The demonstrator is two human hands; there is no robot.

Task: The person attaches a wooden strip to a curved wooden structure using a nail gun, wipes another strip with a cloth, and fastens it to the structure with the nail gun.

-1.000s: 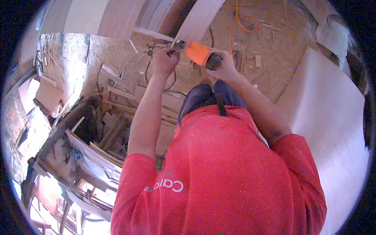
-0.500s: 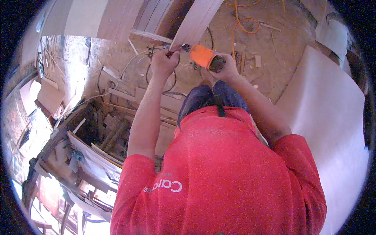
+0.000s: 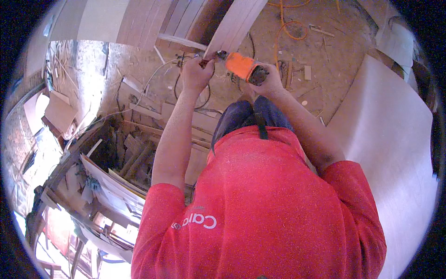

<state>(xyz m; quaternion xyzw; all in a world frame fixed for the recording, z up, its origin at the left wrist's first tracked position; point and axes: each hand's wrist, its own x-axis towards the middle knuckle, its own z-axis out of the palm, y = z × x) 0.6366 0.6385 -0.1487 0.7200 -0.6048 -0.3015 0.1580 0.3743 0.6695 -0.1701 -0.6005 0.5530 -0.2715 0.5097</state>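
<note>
The orange power drill (image 3: 240, 66) is in front of the person's knees, its dark nose angled toward the lower end of a slanting wooden board (image 3: 237, 28); whether the two touch is unclear. The right hand (image 3: 269, 81) has its grip wrapped around the drill's handle. The left hand (image 3: 196, 76) is at the board's lower corner, fingers curled; I cannot tell whether its grip pinches anything. Beyond, an orange hose (image 3: 281, 14) loops over the littered floor (image 3: 344, 49). A large pale sheet (image 3: 395, 135) fills the right side; wood offcuts (image 3: 134, 153) crowd the left.
</note>
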